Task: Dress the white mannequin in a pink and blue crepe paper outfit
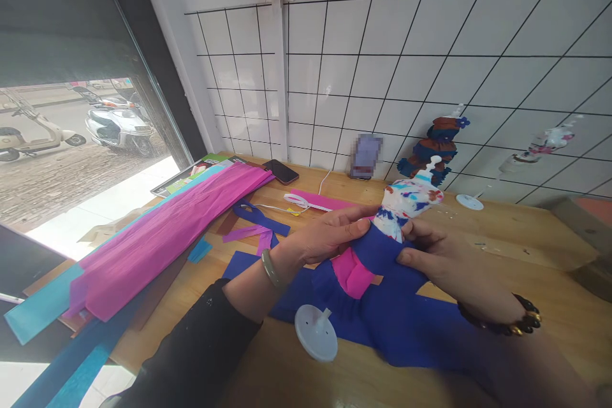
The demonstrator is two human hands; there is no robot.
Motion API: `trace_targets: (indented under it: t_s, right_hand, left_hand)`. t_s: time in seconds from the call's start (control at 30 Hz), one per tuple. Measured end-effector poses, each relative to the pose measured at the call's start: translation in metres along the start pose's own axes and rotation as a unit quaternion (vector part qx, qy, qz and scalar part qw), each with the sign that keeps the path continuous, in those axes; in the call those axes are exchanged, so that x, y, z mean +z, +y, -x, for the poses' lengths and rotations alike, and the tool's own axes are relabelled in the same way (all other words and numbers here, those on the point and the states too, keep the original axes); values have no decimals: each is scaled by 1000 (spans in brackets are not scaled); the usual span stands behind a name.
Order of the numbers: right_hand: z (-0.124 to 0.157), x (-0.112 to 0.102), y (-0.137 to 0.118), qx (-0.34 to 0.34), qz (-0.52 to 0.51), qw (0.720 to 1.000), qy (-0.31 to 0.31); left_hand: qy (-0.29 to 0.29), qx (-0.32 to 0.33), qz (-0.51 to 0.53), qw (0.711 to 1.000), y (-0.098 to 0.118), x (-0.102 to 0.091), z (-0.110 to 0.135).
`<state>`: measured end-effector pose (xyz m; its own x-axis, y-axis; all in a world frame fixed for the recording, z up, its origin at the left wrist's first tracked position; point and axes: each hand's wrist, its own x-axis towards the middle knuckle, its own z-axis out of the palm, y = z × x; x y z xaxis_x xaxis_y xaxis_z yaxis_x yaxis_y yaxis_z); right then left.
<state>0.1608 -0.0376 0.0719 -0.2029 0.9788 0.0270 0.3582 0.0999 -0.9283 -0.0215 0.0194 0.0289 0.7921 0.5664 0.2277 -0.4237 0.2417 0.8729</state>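
Note:
A miniature dress form (411, 196), white with colourful paint blotches and a knobbed top, lies tilted between my hands. Dark blue crepe paper (375, 247) wraps its lower body, above a bright pink layer (352, 273) and a blue ruffle. My left hand (327, 233) closes on the left side of the blue paper, thumb at its upper edge. On the other side my right hand (442, 255) pinches the paper's right edge; some fingers are hidden behind the form. Beneath lies a large dark blue sheet (411, 325). The white round stand base (315, 333) is near my left forearm.
Pink crepe sheets (176, 236) are piled at the left over turquoise strips (45, 306). Behind are paper scraps (248, 233), a dark phone (281, 172) and white tape or cord (306, 202). Another dressed form (433, 146) stands by the tiled wall; a cardboard box (586, 236) is at right.

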Motion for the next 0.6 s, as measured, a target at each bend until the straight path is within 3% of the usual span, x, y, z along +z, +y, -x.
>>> trace_targets:
  t_s: [0.27, 0.6]
  right_hand:
    - [-3, 0, 8, -13, -24, 1000, -10]
    - [-2, 0, 7, -18, -6, 1000, 6]
  left_hand:
    - [10, 6, -5, 1000, 0, 1, -1]
    - [39, -6, -83, 996, 5, 0, -1]
